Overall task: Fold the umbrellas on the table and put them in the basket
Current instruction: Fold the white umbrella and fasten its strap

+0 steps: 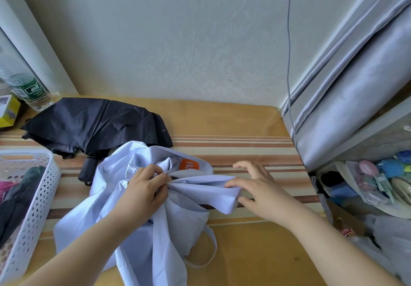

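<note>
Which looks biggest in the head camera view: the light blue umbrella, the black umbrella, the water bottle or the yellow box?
1. Light blue umbrella, though it lies nearest the camera.
2. Black umbrella.
3. Water bottle, partly cut off.
4. Yellow box, also cut off.

- Single head-worn wide-angle view; looked forward and down from above the person's forearms.
- Faced the pale patterned wall [178, 40] behind the striped wooden table [244, 147].
- Sat close: both hands filled the lower frame.
</note>
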Available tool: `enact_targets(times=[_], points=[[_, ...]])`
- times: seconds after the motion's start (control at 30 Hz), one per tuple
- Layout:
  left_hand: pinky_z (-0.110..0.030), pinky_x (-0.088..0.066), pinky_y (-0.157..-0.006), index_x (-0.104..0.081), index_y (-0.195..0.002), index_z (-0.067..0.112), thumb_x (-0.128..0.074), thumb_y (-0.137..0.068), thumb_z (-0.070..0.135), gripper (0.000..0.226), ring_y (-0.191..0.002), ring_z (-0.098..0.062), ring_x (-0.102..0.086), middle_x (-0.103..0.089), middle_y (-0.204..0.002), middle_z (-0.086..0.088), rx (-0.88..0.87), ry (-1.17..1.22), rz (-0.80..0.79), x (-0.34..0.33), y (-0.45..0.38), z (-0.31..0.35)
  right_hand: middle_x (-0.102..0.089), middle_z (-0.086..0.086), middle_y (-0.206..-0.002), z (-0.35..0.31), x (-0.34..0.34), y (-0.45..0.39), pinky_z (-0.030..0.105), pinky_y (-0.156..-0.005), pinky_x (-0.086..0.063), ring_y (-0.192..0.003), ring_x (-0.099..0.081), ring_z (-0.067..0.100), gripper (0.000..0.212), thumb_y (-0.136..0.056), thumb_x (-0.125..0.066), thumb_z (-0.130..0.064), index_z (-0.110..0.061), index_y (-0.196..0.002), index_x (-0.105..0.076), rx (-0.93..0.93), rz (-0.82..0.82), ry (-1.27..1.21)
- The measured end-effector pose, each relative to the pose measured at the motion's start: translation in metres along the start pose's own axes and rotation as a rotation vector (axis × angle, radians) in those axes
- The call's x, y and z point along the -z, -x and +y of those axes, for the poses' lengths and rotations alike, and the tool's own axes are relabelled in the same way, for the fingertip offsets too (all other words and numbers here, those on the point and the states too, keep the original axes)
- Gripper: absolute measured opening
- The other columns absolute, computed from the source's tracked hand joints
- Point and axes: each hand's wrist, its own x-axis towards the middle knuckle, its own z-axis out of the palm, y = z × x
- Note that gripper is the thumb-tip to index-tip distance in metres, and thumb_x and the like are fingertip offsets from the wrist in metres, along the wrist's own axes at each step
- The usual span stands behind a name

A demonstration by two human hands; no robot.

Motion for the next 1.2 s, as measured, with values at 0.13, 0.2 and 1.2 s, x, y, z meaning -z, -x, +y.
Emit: enact_targets(times=[0.13,0.2,1.2], points=[[-0.033,-0.044,-0.069,-0.052,-0.093,0.027,-0.041,-0.085,0.026,0.014,-0.074,-0.028,-0.054,-0.044,-0.097,0.009,0.003,0.0,-0.008,0.001,0.001,-0.003,-0.033,-0.016,-0.141,-0.004,-0.001,-0.016,0.033,-0.105,-0.035,-0.132,-0.029,0.009,0.026,-0.094,-0.056,-0.03,-0.032,-0.12,-0.064,-0.075,-0.018,-0.061],[-0.032,-0.044,-0.07,-0.053,-0.094,0.027,-0.042,-0.086,0.026,0.014,-0.075,-0.027,-0.054,-0.045,-0.097,0.009,0.004,0.007,-0.011,0.003,0.001,-0.005,-0.055,-0.014,-0.108,-0.001,-0.002,-0.017,0.023,-0.07,-0.04,-0.099,-0.05,0.011,0.019,-0.094,-0.052,-0.021,-0.022,-0.104,-0.068,-0.056,-0.025,0.027],[-0.03,-0.04,-0.067,-0.058,-0.092,0.026,-0.044,-0.084,0.027,0.017,-0.072,-0.019,-0.05,-0.045,-0.096,0.011,-0.034,0.04,-0.078,0.008,-0.003,-0.008,-0.034,-0.007,-0.052,0.013,0.001,-0.003,0.026,-0.052,-0.022,-0.049,-0.027,0.009,0.028,-0.091,-0.065,-0.027,-0.031,-0.064,-0.057,-0.17,-0.018,-0.366]])
